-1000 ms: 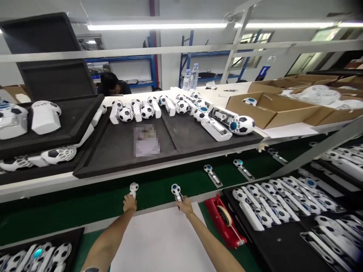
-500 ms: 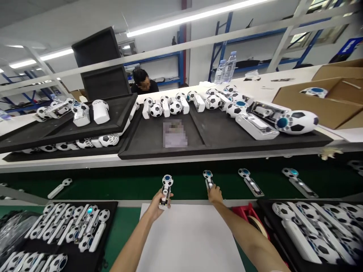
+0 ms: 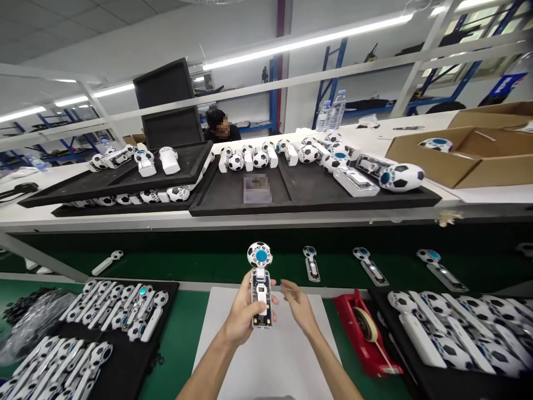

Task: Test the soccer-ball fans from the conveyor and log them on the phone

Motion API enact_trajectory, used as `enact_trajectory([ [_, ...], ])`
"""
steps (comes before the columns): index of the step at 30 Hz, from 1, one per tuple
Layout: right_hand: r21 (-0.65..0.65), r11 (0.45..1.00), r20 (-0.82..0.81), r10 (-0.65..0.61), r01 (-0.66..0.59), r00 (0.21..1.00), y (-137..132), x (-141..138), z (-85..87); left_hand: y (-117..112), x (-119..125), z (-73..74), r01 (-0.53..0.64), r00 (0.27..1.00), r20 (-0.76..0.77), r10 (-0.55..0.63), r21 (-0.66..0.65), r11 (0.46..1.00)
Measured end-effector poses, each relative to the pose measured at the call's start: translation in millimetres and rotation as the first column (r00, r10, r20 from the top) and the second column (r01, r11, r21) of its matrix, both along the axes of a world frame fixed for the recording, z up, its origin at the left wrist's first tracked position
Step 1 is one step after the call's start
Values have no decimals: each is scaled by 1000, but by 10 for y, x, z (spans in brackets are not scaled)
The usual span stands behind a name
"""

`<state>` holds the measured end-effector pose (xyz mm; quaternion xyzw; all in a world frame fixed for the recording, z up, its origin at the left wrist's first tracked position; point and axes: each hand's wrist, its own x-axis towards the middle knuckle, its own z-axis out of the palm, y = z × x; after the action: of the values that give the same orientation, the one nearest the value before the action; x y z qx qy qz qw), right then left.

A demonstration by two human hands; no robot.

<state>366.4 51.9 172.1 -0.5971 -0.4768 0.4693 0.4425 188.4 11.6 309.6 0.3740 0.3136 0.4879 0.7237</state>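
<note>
Left hand (image 3: pixel 242 314) clamped on the lower body of a football-print handheld unit (image 3: pixel 260 283), fingers wrapped round it. Unit is held in the air above a white paper sheet (image 3: pixel 266 358), near the far edge of the sheet. Long axis runs roughly upright in frame, round head end pointing away from the person, grip end toward them.

Right hand (image 3: pixel 298 306) open, fingers spread, apart from the unit. It sits just to the unit's right, fingers angled toward it, no contact. Of the two hands, only the left touches it.

Unit: round head with black-and-white panels and a blue centre hub (image 3: pixel 261 255). Body looks like a clear shell with white and dark parts inside; detail too small to call.

Sheet lies on the green-topped desk (image 3: pixel 185 328). Red tape dispenser (image 3: pixel 366 333) to the right of the sheet. Black trays of white units at the near left (image 3: pixel 125 328) and near right (image 3: pixel 420 369) of the desk. Row of units (image 3: pixel 368 265) lies on the dark green strip along the far side of the desk.

Beyond that, raised shelf with black foam trays (image 3: pixel 312 203). Cardboard box (image 3: pixel 470 161) at its right end. Co-worker (image 3: pixel 220 125) sits across the room
</note>
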Motion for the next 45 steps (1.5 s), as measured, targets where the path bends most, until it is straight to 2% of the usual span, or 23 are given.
enact_trajectory([
  [2, 124, 989, -116, 97, -83, 989, -251, -111, 571, -103, 45, 139, 16, 1000, 18, -17, 55, 998],
  [3, 199, 970, -218, 183, -140, 959, -362, -144, 862, -153, 67, 205, 28, 999, 26, -30, 78, 997],
  [5, 282, 933, -305, 307, -222, 901, -545, -180, 1380, -248, 100, 315, 60, 997, 32, -64, 114, 992],
  [7, 282, 928, -306, 328, -244, 894, -672, -202, 1736, -335, 117, 387, 71, 997, 13, -74, 150, 986],
  [9, 280, 923, -323, 351, -265, 879, -753, -228, 1913, -410, 117, 427, 55, 998, -24, -52, 195, 979],
  [13, 305, 902, -464, 421, -306, 780, -842, -284, 1956, -518, 100, 465, 44, 998, -64, -28, 259, 965],
  [15, 308, 909, -492, 405, -281, 771, -876, -302, 1953, -552, 98, 479, 40, 997, -71, -22, 274, 961],
  [18, 342, 914, -445, 362, -218, 819, -914, -314, 1967, -591, 100, 493, 34, 996, -91, -7, 303, 952],
  [23, 445, 884, -359, 325, -145, 875, -919, -317, 1960, -619, 85, 512, 39, 989, -149, 11, 327, 944],
  [29, 427, 896, -344, 289, -125, 894, -989, -284, 2099, -707, 111, 726, 108, 992, 47, -116, 145, 984],
  [32, 422, 901, -313, 247, -99, 917, -1051, -261, 2193, -774, 141, 843, 156, 979, 110, -174, 152, 976],
  [34, 452, 887, -259, 228, -91, 939, -1079, -250, 2224, -801, 160, 887, 138, 978, 134, -162, 175, 975],
  [45, 556, 825, -145, 214, -100, 966, -1160, -202, 2239, -824, 211, 910, 89, 985, 127, -115, 189, 978],
])
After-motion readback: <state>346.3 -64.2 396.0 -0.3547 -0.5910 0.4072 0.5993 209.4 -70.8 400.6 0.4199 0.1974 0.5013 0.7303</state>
